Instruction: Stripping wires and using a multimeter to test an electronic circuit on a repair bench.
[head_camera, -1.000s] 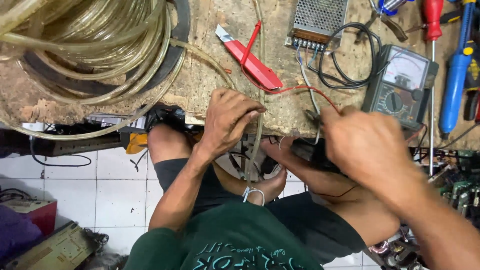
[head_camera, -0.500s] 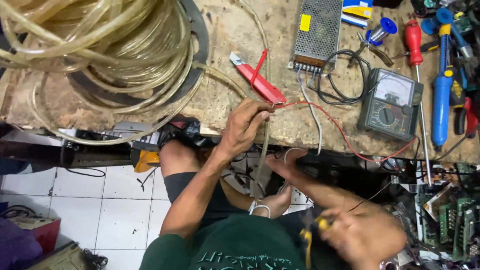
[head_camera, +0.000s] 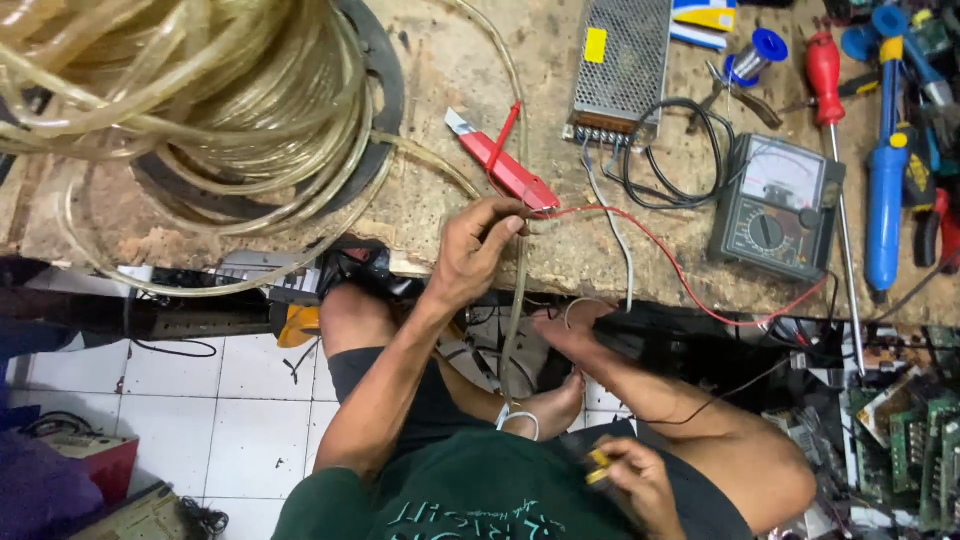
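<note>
The red wire (head_camera: 640, 235) lies on the bench (head_camera: 450, 215), its near end pinched between the fingers (head_camera: 505, 225) of the left hand (head_camera: 475, 250), just below the red utility knife (head_camera: 505, 165). The right hand (head_camera: 635, 480) has withdrawn from the bench to the lap, fingers clenched on a small yellow object (head_camera: 597, 463); the wire is now held by one hand only.

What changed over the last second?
The right hand pulled back from the bench edge to the lap and now pinches a small yellow object. The left hand stayed at the bench edge, pinching the thin red wire. The grey analog multimeter kept its place.
</note>
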